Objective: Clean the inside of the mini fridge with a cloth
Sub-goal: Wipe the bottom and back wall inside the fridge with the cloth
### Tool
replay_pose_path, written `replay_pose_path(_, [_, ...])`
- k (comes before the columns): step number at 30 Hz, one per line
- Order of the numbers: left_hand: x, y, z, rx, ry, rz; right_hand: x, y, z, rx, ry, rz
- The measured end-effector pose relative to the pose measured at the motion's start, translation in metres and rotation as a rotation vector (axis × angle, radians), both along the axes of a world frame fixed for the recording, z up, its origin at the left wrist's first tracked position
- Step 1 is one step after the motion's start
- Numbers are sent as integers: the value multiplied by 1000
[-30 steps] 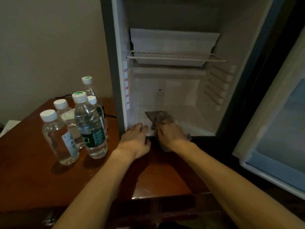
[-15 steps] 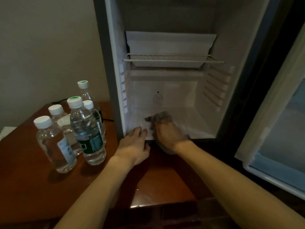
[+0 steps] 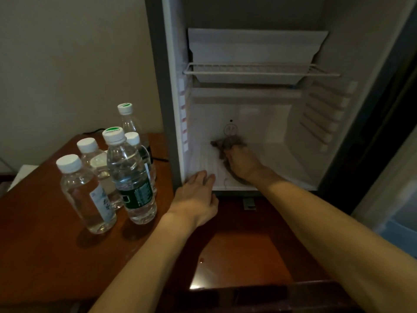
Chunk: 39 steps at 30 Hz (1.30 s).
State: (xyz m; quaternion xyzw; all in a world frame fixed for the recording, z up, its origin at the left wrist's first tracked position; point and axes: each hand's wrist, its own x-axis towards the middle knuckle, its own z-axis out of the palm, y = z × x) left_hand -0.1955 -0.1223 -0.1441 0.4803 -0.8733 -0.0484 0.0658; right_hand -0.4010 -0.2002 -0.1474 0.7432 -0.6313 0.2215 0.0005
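Note:
The mini fridge (image 3: pixel 320 136) stands open on a wooden table, its white interior bare below a wire shelf (image 3: pixel 259 72). A grey-brown cloth (image 3: pixel 228 143) lies bunched on the fridge floor near the back wall. My right hand (image 3: pixel 242 162) reaches inside and grips the cloth, pressing it against the floor. At the fridge's front left corner my left hand (image 3: pixel 197 199) rests flat, fingertips over the floor's front edge.
Several water bottles (image 3: pixel 130 175) with white caps stand on the wooden table (image 3: pixel 45 245) left of the fridge. The fridge door (image 3: pixel 392 199) hangs open at the right. A black cable runs behind the bottles by the wall.
My right hand has pushed the cloth from the front of the fridge floor deeper toward the back wall. My left hand has stayed at the front left corner.

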Motion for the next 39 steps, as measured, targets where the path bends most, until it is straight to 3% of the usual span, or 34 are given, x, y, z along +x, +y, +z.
replay_pose_path(5, [-2,5,3,18,6,5,17,72,6,50,-74,13])
replay_pose_path(12, [-2,7,6,38,-4,25,33,94,0,265,205,-181])
replay_pose_path(16, [-1,5,3,15,-9,14,27,87,-2,173,118,-165])
replay_pose_path(20, [1,3,3,-15,-15,13,21,78,7,57,-11,26])
replay_pose_path(27, [3,-2,-2,-51,1,-4,7,4,9,27,104,-67])
replay_pose_path(32, [2,-5,-3,-32,-9,-2,-2,-41,9,73,66,-128])
replay_pose_path(39, [0,0,2,4,-19,11,0,-7,10,17,21,-64])
